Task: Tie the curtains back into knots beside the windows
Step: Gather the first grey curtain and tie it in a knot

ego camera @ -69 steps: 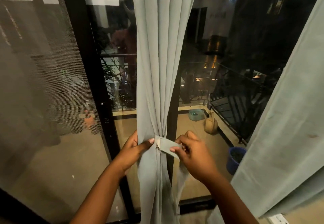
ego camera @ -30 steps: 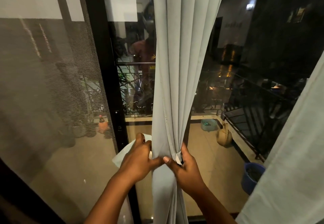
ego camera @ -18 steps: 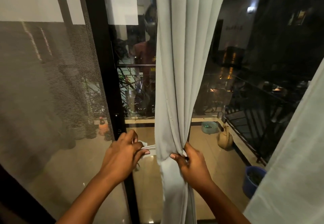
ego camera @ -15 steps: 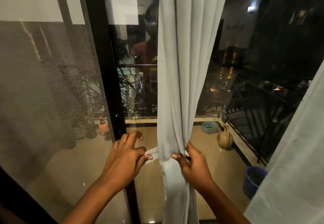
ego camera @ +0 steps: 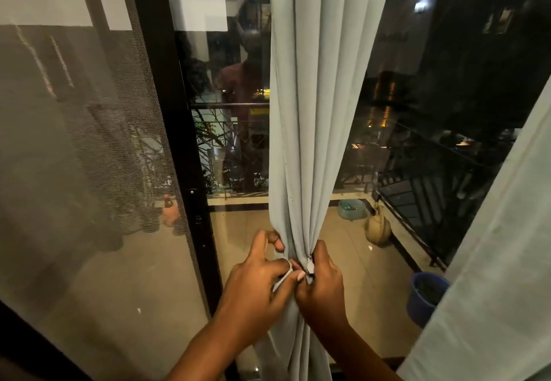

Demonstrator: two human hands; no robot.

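A pale grey-green curtain (ego camera: 316, 112) hangs bunched in front of the dark glass door. A narrow tie-back strip (ego camera: 283, 276) of the same cloth runs round its gathered waist. My left hand (ego camera: 256, 288) pinches that strip between thumb and fingers at the front of the bunch. My right hand (ego camera: 322, 282) grips the gathered curtain and the strip's other end at the same spot. The two hands touch each other. A second curtain panel (ego camera: 501, 246) hangs loose at the right edge.
A black door frame post (ego camera: 176, 142) stands left of the curtain, with a mesh screen panel (ego camera: 74, 157) beyond it. Outside on the balcony floor are a blue pot (ego camera: 426, 297), a tan kettle (ego camera: 378, 228), a teal basin (ego camera: 351, 209) and a black railing (ego camera: 432, 195).
My left hand has brought the strip from the left side round to the front of the curtain, meeting my right hand. The right hand stays gripping the gathered cloth.
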